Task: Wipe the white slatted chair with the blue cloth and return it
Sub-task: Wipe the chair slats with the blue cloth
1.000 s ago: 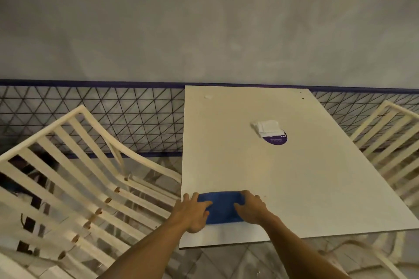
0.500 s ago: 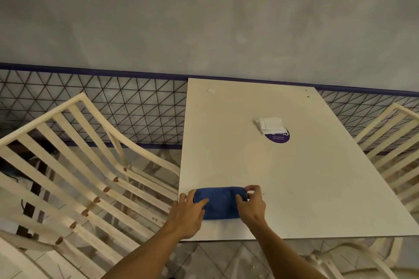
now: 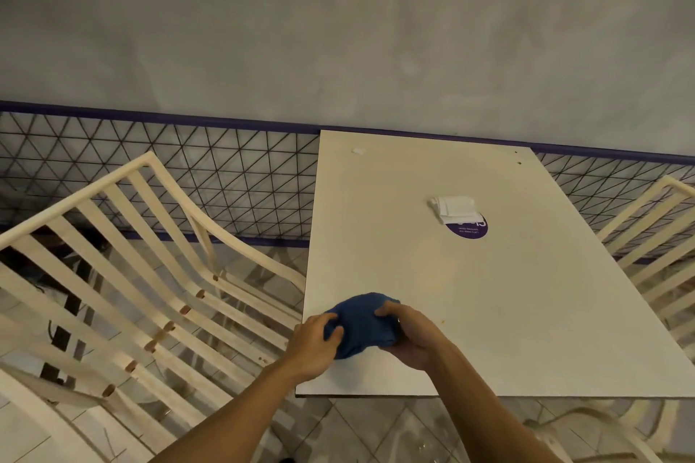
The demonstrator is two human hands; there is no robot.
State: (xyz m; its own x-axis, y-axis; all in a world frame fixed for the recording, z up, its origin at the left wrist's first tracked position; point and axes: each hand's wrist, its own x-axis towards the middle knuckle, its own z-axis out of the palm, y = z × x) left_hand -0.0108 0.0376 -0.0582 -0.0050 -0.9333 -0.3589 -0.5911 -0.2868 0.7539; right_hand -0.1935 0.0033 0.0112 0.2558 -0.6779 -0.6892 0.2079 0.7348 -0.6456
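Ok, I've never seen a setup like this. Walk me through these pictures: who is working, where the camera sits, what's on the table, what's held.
No machine here: a person works with two bare hands. Every picture comes from one wide-angle camera worn on the head, looking forward and down, so the arms enter from below. The left hand and right hand together hold a bunched blue cloth at the near left corner of a white table. Farther back on it lie folded white napkins, partly covering a round purple sticker. Left of the table stands the white slatted chair, not yet being wiped; a second chair shows at the right edge.
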